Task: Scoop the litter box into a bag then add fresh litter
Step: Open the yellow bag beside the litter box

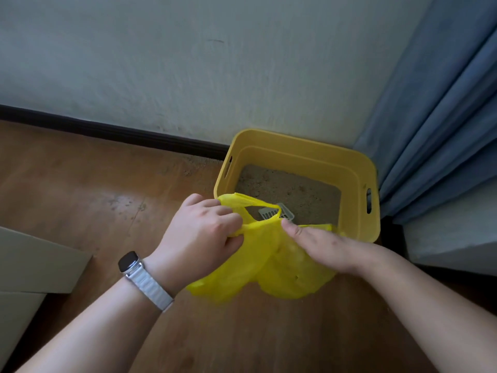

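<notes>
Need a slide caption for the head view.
Left hand grips the bag, right hand rests on it, in front of the litter box holding a scoop.

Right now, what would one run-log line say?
left hand: grips yellow bag handle | right hand: rests on bag | scoop: lying in litter box

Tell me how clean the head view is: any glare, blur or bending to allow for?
Head view: soft, even daylight, no hard shadows; a dull sheen on the floor left of the litter box; wide-angle bending bows the baseboard; the bag is sharp, the scoop partly hidden behind its handle.
</notes>
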